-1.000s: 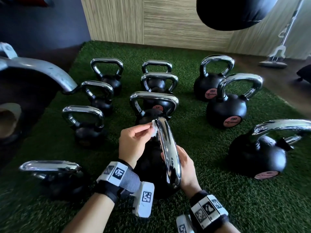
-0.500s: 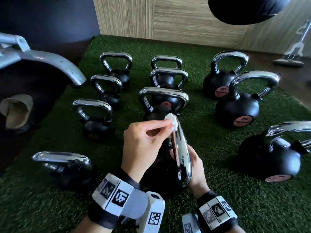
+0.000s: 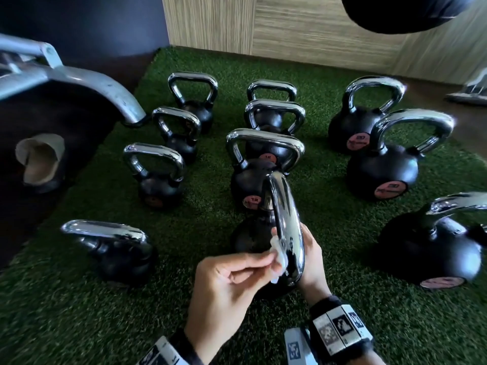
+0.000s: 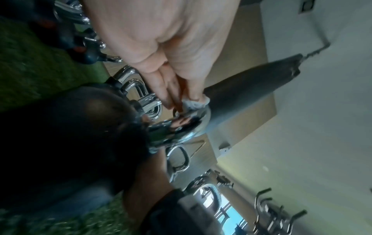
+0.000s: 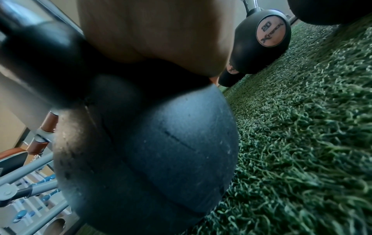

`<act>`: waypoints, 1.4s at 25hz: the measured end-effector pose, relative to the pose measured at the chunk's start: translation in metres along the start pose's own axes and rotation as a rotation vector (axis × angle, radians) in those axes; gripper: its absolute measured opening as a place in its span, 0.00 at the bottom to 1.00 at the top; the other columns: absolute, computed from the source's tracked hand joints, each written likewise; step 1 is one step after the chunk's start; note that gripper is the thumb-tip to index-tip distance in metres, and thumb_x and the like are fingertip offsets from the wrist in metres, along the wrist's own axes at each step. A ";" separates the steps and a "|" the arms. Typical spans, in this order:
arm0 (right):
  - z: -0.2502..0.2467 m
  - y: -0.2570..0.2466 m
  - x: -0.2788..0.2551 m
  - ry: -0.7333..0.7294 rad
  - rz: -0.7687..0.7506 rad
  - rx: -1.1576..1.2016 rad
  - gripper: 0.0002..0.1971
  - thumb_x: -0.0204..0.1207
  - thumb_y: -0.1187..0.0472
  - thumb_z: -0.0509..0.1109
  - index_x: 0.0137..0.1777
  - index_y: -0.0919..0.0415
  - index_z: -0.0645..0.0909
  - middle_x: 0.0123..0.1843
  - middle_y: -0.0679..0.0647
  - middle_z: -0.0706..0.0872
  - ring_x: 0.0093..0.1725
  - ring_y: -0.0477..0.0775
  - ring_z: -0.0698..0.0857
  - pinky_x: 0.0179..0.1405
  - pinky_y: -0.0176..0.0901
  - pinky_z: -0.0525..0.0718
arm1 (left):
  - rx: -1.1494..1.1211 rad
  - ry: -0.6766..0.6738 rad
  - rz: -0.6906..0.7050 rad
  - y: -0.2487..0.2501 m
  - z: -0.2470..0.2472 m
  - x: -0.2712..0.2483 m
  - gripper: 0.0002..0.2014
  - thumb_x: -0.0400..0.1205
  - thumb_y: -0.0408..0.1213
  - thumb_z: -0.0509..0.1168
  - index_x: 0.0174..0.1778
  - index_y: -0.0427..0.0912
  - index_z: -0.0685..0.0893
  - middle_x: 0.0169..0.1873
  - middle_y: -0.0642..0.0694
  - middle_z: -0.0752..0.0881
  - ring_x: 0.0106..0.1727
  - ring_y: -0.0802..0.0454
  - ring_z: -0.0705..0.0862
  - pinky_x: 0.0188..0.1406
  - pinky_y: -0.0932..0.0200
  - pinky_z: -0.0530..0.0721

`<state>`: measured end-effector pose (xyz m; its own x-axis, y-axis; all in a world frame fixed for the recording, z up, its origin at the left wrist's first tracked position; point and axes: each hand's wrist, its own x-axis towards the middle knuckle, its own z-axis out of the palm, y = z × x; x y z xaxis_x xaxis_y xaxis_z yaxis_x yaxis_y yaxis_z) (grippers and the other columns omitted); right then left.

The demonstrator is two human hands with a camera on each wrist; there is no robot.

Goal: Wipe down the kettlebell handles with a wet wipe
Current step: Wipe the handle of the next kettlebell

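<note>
- Nearest kettlebell [image 3: 250, 241] sits on the green turf [image 3: 79, 312] at the front of the middle row, handle turned edge-on to the head camera
- Left hand [image 3: 224, 285] pinches a small bunched wet wipe [image 3: 278, 255] between thumb and fingertips, pressed to the left face of the chrome handle [image 3: 286, 222], low on its near end; the pinch likely puts pressure on one narrow patch of metal
- Left wrist view confirms it: fingers [image 4: 161, 89] closed on the wipe [image 4: 194, 103], wipe touching the chrome [image 4: 181, 127]
- Right hand [image 3: 312, 256] lies against the right side of the bell, beside the handle's near leg; judged as a brace so the weight does not rock or turn under the rubbing
- Right grip: cannot tell; handle hides the fingers in the head view, and the right wrist view shows only palm against the dark rubber body [image 5: 161, 151]
- Other kettlebells [image 3: 382, 169] stand in rows behind and to both sides, handles up; whether any are already wiped cannot be read from the chrome
- Hidden: the handle's far leg and right face, most of the bell's body behind hands and handle
- Cut off: the rightmost bell [image 3: 434, 248] at frame edge, a dark hanging bag [image 3: 408, 11] at top
- Left wrist view blurred; background detail unreliable
</note>
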<state>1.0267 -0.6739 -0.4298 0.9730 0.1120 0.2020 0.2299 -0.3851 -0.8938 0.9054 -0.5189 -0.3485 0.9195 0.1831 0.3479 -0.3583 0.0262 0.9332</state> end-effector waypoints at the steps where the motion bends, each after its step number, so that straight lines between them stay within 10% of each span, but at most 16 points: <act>1: 0.001 0.003 0.001 0.003 -0.001 -0.020 0.18 0.74 0.63 0.81 0.63 0.52 0.86 0.60 0.47 0.89 0.60 0.48 0.88 0.62 0.58 0.86 | 0.020 -0.014 0.034 -0.001 -0.001 -0.006 0.10 0.75 0.30 0.80 0.51 0.37 0.94 0.49 0.45 0.95 0.50 0.45 0.95 0.50 0.49 0.93; 11: 0.003 0.000 0.002 0.033 0.012 -0.026 0.17 0.77 0.61 0.79 0.65 0.52 0.86 0.60 0.47 0.89 0.62 0.48 0.87 0.65 0.56 0.85 | 0.393 -0.103 0.218 -0.035 -0.021 -0.008 0.07 0.73 0.31 0.82 0.46 0.40 0.96 0.49 0.55 0.95 0.53 0.60 0.93 0.50 0.52 0.93; 17: -0.042 -0.052 0.003 0.024 0.073 0.008 0.07 0.79 0.54 0.76 0.56 0.45 0.91 0.53 0.43 0.93 0.52 0.44 0.91 0.58 0.61 0.89 | 0.102 -0.056 -0.156 -0.002 -0.027 0.019 0.23 0.70 0.35 0.80 0.62 0.46 0.87 0.47 0.49 0.95 0.51 0.51 0.94 0.51 0.57 0.91; 20: -0.077 -0.116 -0.008 0.230 -0.111 0.038 0.05 0.75 0.58 0.80 0.48 0.47 0.93 0.45 0.43 0.94 0.43 0.43 0.91 0.47 0.45 0.90 | -0.080 0.076 -0.223 0.018 -0.025 0.032 0.24 0.67 0.32 0.78 0.60 0.43 0.87 0.45 0.42 0.95 0.47 0.52 0.94 0.43 0.67 0.88; 23: -0.082 -0.171 -0.024 0.032 -0.301 0.063 0.12 0.68 0.57 0.84 0.51 0.48 0.94 0.45 0.43 0.93 0.42 0.45 0.92 0.45 0.33 0.88 | -0.257 0.122 -0.251 0.033 -0.023 0.043 0.22 0.64 0.44 0.83 0.53 0.43 0.94 0.50 0.39 0.94 0.53 0.47 0.94 0.48 0.65 0.89; 26: -0.072 -0.179 -0.028 -0.118 -0.270 0.168 0.19 0.61 0.56 0.86 0.54 0.51 0.94 0.48 0.45 0.93 0.43 0.49 0.93 0.46 0.36 0.90 | -0.248 0.079 -0.225 0.040 -0.017 0.044 0.28 0.60 0.56 0.86 0.53 0.47 0.95 0.53 0.40 0.94 0.56 0.44 0.93 0.54 0.60 0.89; 32: -0.070 -0.170 -0.023 -0.140 -0.148 0.257 0.17 0.64 0.63 0.87 0.54 0.54 0.94 0.48 0.49 0.95 0.44 0.51 0.95 0.50 0.52 0.94 | -0.338 0.085 -0.263 0.046 -0.006 0.044 0.12 0.82 0.45 0.71 0.54 0.41 0.94 0.55 0.35 0.93 0.59 0.41 0.91 0.58 0.56 0.89; 35: -0.072 -0.168 -0.022 -0.182 -0.127 0.334 0.14 0.67 0.69 0.85 0.52 0.57 0.95 0.44 0.55 0.96 0.44 0.58 0.95 0.50 0.56 0.93 | -0.383 0.009 -0.221 0.050 -0.008 0.046 0.20 0.84 0.47 0.60 0.56 0.40 0.92 0.53 0.31 0.92 0.56 0.41 0.92 0.55 0.58 0.89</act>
<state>0.9688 -0.6778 -0.2555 0.9106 0.3115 0.2715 0.2987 -0.0422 -0.9534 0.9291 -0.5011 -0.2868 0.9799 0.1406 0.1413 -0.1889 0.4280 0.8838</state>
